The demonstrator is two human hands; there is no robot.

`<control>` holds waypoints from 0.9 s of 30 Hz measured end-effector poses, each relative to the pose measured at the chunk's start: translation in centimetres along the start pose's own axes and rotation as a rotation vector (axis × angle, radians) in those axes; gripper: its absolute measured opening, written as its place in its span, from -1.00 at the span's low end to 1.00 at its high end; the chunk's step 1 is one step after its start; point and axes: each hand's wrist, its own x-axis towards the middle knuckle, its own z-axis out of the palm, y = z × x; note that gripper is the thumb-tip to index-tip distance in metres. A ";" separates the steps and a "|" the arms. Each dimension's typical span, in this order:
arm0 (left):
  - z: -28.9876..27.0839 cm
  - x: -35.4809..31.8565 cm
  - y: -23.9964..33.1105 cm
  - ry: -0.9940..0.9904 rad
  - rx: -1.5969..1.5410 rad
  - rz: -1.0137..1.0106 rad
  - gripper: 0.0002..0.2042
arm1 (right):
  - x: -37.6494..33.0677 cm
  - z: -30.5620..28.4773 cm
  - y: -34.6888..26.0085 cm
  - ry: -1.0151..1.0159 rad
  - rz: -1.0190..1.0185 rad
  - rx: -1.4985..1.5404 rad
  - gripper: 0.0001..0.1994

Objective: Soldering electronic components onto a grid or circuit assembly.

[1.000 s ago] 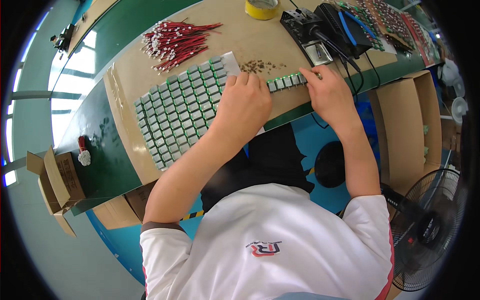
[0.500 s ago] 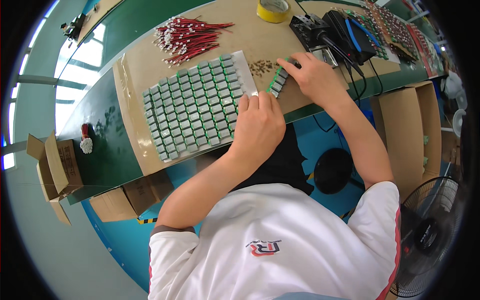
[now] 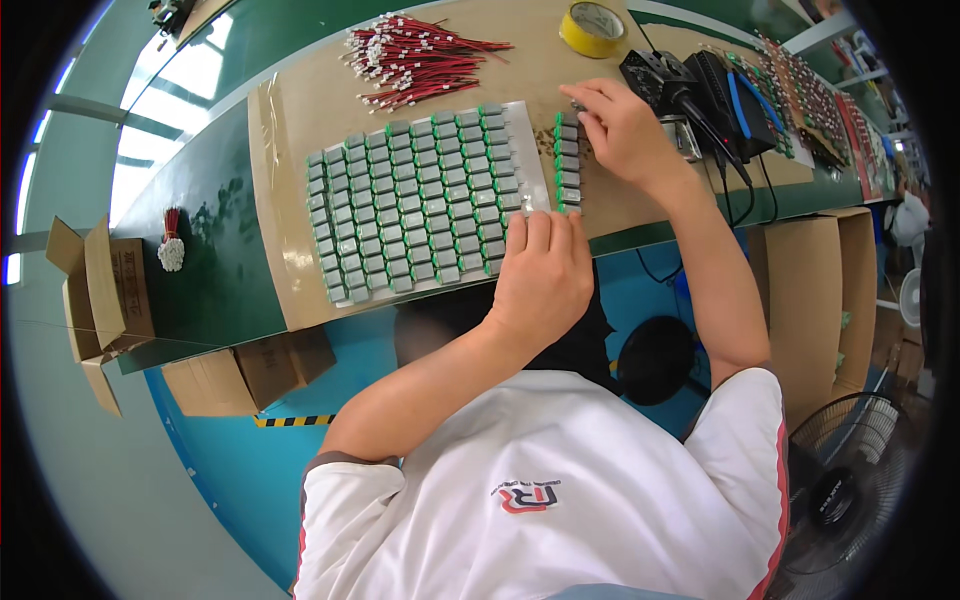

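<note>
A narrow strip of grey block-shaped parts on green circuit boards (image 3: 567, 165) lies upright on the brown sheet, seen from above. My left hand (image 3: 545, 272) has its fingers bent together at the strip's near end. At the far end, the thumb and index finger of my right hand (image 3: 630, 138) close around the strip's tip, partly hiding it. Just left of the strip, a large panel of the same grey-and-green blocks (image 3: 415, 205) rests in rows on a white sheet (image 3: 532, 160). Small brown bits (image 3: 546, 140) lie between panel and strip.
Red wires with white connectors (image 3: 415, 60) are heaped behind the panel. Yellow tape (image 3: 592, 28), a black soldering station (image 3: 705, 95) and blue-handled tool (image 3: 740, 105) stand back right. A small wire bundle (image 3: 171, 245) and open carton (image 3: 105, 285) are left; another carton (image 3: 815, 290) stands right.
The strip has turned from slanted to nearly straight, alongside the panel. My right hand has moved up and away from me. The whole view has shifted a little.
</note>
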 end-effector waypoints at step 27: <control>0.1 0.1 0.1 0.052 -0.015 0.009 -0.71 | 4.1 -1.2 2.5 -0.338 0.365 0.491 -0.61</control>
